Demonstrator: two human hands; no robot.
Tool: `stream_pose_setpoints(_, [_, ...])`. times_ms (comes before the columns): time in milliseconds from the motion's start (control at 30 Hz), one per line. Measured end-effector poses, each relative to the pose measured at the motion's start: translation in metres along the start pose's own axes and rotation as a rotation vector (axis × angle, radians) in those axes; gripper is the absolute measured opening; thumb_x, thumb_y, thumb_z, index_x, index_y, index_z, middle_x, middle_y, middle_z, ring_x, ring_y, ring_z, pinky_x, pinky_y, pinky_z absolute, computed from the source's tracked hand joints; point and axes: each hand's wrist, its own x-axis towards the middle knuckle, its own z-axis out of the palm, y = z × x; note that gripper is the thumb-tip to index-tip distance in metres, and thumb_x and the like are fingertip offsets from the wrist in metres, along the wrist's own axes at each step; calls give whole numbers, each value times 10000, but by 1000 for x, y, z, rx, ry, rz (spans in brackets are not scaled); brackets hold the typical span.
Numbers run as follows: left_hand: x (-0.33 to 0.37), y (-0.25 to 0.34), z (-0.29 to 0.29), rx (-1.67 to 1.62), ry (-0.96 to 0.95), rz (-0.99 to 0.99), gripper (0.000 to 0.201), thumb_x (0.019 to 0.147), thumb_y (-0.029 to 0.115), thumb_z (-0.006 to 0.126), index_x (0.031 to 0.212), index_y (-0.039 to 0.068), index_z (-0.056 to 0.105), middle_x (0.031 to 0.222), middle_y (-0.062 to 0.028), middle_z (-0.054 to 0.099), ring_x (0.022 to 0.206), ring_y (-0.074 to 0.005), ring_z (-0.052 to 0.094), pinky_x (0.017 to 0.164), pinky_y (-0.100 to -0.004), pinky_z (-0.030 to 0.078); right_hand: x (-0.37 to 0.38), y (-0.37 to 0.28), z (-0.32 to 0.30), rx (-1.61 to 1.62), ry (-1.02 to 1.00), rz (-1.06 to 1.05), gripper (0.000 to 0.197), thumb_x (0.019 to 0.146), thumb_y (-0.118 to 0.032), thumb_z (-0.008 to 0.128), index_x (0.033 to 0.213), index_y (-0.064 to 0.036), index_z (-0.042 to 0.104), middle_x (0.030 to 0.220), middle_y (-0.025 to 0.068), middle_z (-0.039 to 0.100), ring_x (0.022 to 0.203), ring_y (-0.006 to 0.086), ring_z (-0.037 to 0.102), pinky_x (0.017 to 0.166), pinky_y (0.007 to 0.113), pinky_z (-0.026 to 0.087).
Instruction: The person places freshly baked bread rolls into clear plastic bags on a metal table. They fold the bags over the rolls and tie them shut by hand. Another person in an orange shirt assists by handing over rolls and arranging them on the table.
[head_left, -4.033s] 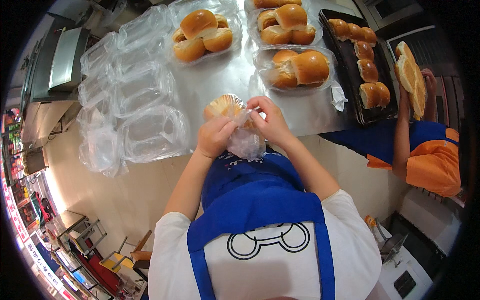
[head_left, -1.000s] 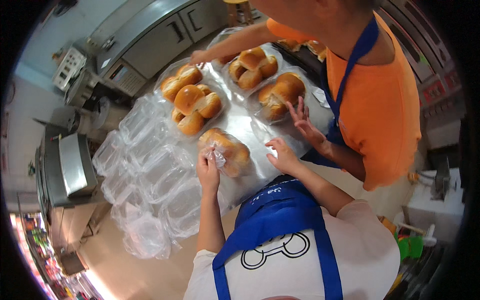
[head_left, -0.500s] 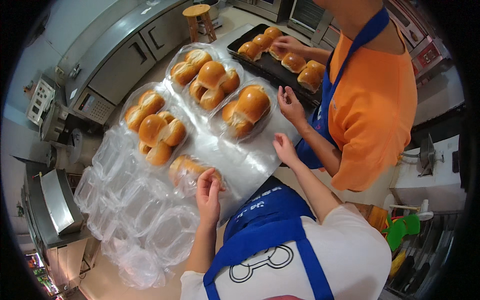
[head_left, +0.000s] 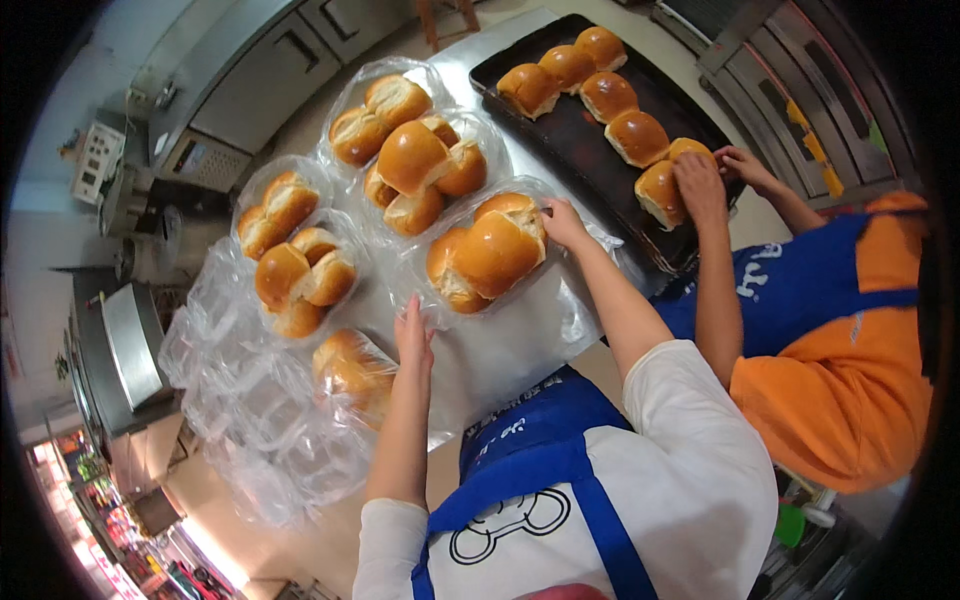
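On the metal table, a clear plastic bag (head_left: 425,286) lies spread under and around a cluster of golden buns (head_left: 497,252). My right hand (head_left: 566,224) pinches the bag's edge at the right side of these buns. Nearer to me, my left hand (head_left: 413,335) is held up beside the bag's near-left edge, fingers stretched out and apparently not gripping. To its left, a bagged bun (head_left: 352,368) lies wrapped in plastic. More buns (head_left: 412,160) sit on open bags farther back, with another group (head_left: 303,272) at the left.
A co-worker in orange, with hands (head_left: 704,188) on the buns at the near end of a black baking tray (head_left: 590,150), stands at the right. Loose clear bags (head_left: 235,370) cover the table's left side and hang over its edge. Steel cabinets (head_left: 265,100) stand behind.
My right hand has reached forward to the bag by the buns. My left hand has moved away from the wrapped bun toward that bag. The co-worker has shifted right, both hands now at tray buns.
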Motion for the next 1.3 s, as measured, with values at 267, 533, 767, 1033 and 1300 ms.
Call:
stream_pose_setpoints(267, [-49, 19, 44, 156, -66, 629, 268, 1021, 245, 488, 1034, 44, 664, 677, 95, 403, 596, 1, 337, 523, -200, 271, -44, -5, -39, 261, 124, 21, 171, 873, -174, 599, 909, -17, 656, 894, 156, 652, 831, 301, 638, 767, 382, 504])
stream_pose_setpoints(533, [-92, 48, 75, 445, -244, 1064, 298, 1031, 245, 461, 1028, 47, 684, 757, -8, 621, 700, -61, 564, 675, -227, 444, -3, -2, -21, 119, -26, 51, 258, 881, -177, 570, 1083, -49, 667, 955, 145, 694, 975, 293, 662, 872, 393, 509])
stream_pose_setpoints(767, [-117, 49, 50, 11, -512, 440, 340, 1042, 256, 428, 1255, 27, 561, 766, 5, 532, 773, -81, 525, 743, -251, 452, -18, -13, -24, -290, -187, -5, 232, 870, -204, 582, 1044, -74, 665, 982, 157, 669, 974, 332, 644, 848, 443, 507])
stream_pose_setpoints(1033, [-135, 60, 18, -66, -397, 448, 419, 983, 190, 537, 1363, 40, 443, 823, 37, 480, 738, -70, 478, 813, -293, 467, -61, -88, -82, 412, 270, -208, 136, 877, -167, 563, 885, -42, 615, 872, 105, 658, 812, 237, 646, 725, 354, 509])
stream_pose_setpoints(1300, [-179, 74, -41, -8, -543, 478, 590, 931, 153, 576, 1459, 11, 352, 955, 27, 473, 878, -66, 465, 854, -231, 399, -127, -171, -131, 1443, -3, -39, 112, 973, -107, 376, 951, -75, 482, 717, 36, 535, 698, 148, 531, 808, 333, 474])
